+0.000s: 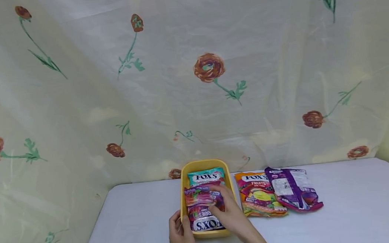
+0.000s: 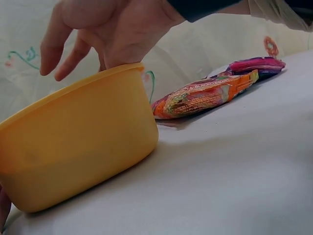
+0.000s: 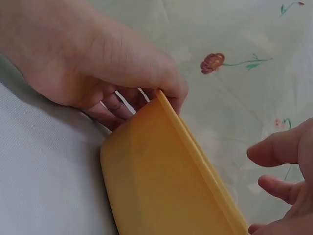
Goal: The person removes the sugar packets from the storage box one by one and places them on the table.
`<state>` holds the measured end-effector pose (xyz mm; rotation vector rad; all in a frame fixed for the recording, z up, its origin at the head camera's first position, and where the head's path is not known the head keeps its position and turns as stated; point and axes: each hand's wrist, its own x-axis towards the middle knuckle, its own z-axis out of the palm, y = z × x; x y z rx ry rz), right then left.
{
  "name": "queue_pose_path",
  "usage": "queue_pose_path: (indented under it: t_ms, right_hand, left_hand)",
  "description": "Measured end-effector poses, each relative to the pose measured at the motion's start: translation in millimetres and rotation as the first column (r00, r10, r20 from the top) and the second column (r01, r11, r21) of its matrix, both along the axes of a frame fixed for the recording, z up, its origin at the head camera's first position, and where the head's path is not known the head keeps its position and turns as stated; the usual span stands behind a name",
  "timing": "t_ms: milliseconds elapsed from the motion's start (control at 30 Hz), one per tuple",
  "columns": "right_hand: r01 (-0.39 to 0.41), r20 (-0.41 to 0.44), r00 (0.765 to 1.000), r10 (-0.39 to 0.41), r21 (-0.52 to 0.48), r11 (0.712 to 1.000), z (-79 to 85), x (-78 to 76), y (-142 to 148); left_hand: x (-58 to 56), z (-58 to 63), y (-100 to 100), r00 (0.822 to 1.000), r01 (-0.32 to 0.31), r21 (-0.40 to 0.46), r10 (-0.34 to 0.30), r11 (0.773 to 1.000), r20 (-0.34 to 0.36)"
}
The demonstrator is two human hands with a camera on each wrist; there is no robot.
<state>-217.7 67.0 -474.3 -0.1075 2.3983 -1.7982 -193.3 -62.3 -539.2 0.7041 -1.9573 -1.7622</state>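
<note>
A yellow plastic tub stands on the white table. My left hand grips its near left corner, thumb over the rim and fingers against the outside wall. Inside lie a teal Fox's candy bag at the far end and a purple-red Fox's berries candy bag, its lettering upside down, overlapping the teal one. Over the berries bag is my right hand, thumb and fingers spread apart, hiding part of it. In the right wrist view the thumb and fingertips of the right hand hold nothing, beside the tub's rim.
Right of the tub, an orange Fox's fruits candy bag lies flat. A purple candy bag, back side up, overlaps its right edge. Behind the white table hangs a pale flowered curtain.
</note>
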Motion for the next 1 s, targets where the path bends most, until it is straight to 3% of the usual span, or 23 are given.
queue_pose_path:
  t_ms: [333,533,733,867,1000]
  right_hand:
    - [-0.029,0.114,0.993,0.041,-0.108,0.994,5.2,4.7,13.5]
    - [-0.141,0.054,0.988,0.144,-0.068,0.988,6.6,-0.1,19.8]
    - [-0.292,-0.048,0.956,0.290,-0.025,0.956,5.0,2.1,20.6]
    - [-0.296,-0.045,0.955,0.294,-0.045,0.954,4.1,2.4,19.8]
    - [-0.235,-0.014,0.972,0.235,-0.126,0.964,2.3,2.0,17.7]
  left_hand:
    - [4.1,-1.6,0.8,1.000,-0.022,-0.017,0.021,1.000,-0.020]
    - [0.6,-0.4,-0.2,0.999,-0.029,0.009,0.029,1.000,-0.030]
    - [-0.5,0.4,-0.3,0.999,-0.035,0.007,0.035,0.999,-0.039]
    - [-0.4,0.3,-0.3,0.998,-0.036,0.003,0.036,0.999,-0.049]
    - [0.0,-0.2,0.4,0.998,-0.033,0.003,0.033,0.999,-0.054]
